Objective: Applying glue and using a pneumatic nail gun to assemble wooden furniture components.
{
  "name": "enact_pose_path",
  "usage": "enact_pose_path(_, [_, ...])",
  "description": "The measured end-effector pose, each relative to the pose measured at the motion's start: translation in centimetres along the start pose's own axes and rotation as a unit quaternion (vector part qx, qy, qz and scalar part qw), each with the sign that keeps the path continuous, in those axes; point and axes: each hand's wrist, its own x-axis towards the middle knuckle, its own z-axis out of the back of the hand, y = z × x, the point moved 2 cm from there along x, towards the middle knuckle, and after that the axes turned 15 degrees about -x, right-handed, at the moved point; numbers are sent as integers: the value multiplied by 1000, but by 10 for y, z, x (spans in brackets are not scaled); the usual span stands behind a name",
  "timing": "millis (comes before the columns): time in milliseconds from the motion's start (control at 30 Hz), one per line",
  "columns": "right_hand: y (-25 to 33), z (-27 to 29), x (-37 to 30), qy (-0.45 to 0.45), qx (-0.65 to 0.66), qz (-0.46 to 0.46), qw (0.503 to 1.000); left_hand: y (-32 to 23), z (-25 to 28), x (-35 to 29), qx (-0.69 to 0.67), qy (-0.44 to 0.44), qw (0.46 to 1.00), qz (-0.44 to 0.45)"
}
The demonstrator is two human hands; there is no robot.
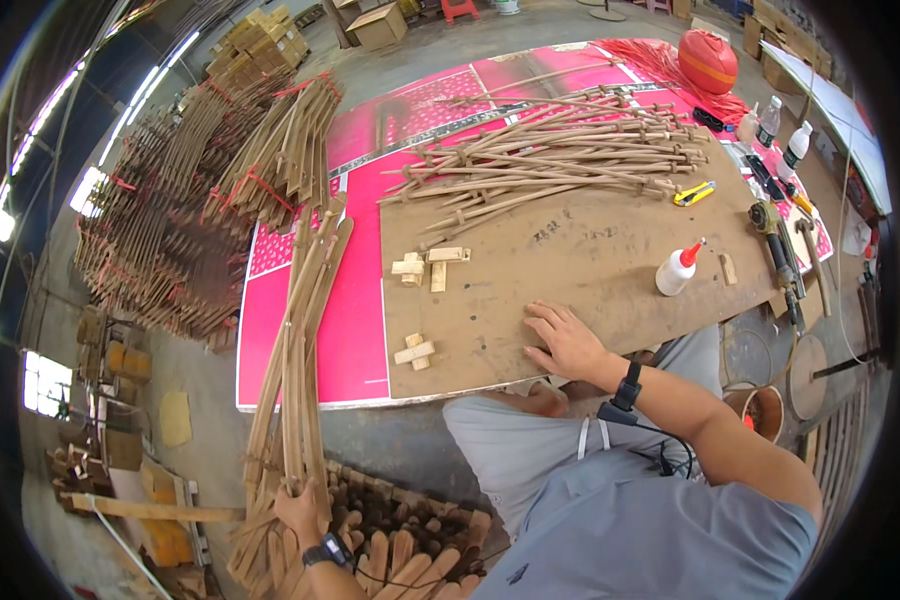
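Long, narrow wooden slats (295, 330) lie in a loose bundle over the left end of the pink-topped table (355, 350), their lower ends hanging past its near edge. Down at those ends, my left hand (300, 508) has its fingers closed round a slat; which one is partly hidden. On the brown board (480, 340), my right hand (567, 342) rests palm down with fingers spread, holding nothing. Small wooden blocks crossed over each other (414, 352) sit near the board's left edge, with more crossed blocks (438, 265) farther back.
A pile of turned wooden sticks (560, 150) covers the board's far side. To the right are a white glue bottle (676, 272), a yellow cutter (695, 194) and a power tool (770, 235). Round-ended wooden pieces (400, 560) fill the space below left. Tied stick bundles (160, 230) stand beyond.
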Motion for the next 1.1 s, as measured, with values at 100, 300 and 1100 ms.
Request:
enact_pose_path(100, [-1,-2,-2,0,-5,-4,1000,-12,-5,-3,-21,14,1000,17])
enact_pose_path(300, [2,-1,3,3,11,4,1000,10,-11,-6,-54,14,998,39])
enact_pose_path(1100, [-7,-14,-1,53,37,-2,998,83,27,-161,-8,-293,953,80])
